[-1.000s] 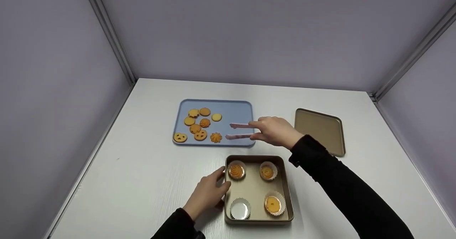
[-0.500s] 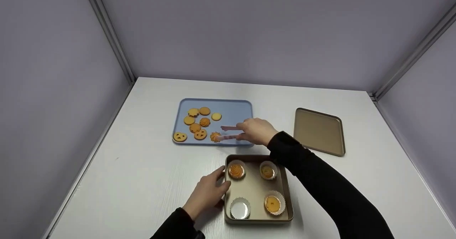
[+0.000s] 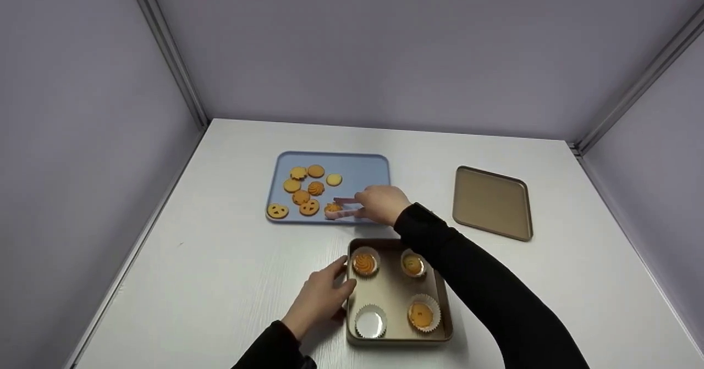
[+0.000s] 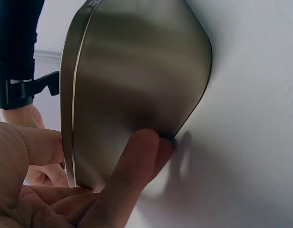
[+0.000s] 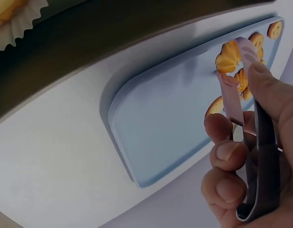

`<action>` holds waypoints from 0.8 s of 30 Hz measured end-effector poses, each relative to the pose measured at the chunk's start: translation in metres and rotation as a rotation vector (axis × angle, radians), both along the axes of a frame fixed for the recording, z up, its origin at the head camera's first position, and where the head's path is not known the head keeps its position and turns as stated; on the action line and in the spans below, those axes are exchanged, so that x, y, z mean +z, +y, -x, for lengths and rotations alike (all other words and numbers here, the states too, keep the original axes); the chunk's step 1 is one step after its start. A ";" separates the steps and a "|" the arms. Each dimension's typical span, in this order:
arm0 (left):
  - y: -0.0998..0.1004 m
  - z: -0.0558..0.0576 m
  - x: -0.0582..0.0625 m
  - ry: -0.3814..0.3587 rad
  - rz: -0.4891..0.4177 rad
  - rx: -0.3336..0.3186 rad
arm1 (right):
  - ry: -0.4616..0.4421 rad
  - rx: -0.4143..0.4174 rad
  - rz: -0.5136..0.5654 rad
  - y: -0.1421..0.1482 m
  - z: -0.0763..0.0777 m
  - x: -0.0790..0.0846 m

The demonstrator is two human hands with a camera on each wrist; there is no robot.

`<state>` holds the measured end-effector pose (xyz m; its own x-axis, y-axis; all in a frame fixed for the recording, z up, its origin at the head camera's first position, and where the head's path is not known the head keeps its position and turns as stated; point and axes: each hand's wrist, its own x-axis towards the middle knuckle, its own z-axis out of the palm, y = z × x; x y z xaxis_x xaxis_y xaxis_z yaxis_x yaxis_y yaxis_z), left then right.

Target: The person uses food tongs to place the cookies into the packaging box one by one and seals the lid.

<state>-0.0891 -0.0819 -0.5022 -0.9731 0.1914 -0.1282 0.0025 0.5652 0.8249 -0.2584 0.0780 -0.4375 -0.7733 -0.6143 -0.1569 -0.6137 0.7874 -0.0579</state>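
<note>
My right hand [image 3: 383, 205] grips a pair of tongs [image 5: 260, 161] with pink tips. Over the blue tray [image 3: 363, 168], the tips stand on either side of a star-shaped piped cookie [image 5: 228, 57]; whether both touch it I cannot tell. My left hand [image 3: 322, 297] holds the left wall of a deep gold-brown square tin [image 3: 393, 303], its thumb at the rim and fingers against the outside. Inside the tin, paper cups hold a swirl cookie [image 3: 365, 263], a round cookie [image 3: 412, 264] and a button-like cookie [image 3: 422, 315]. The front-left paper cup [image 3: 371, 322] shows no cookie.
Several other cookies lie on the tray's left half, among them a swirl cookie [image 3: 316, 188] and a pretzel-shaped cookie [image 3: 278, 210]. A shallow brown lid-like tray [image 3: 492, 201] lies at the right of the white table [image 3: 209, 237]. Grey panels stand around the table.
My right hand has moved left with the tongs, bringing the tips from beside the star-shaped cookie to either side of it, and the gap has narrowed. The left hand and tin have stayed put.
</note>
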 end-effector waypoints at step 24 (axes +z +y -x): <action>0.001 -0.001 0.000 -0.010 0.028 0.009 | 0.125 0.054 0.004 0.022 0.001 -0.004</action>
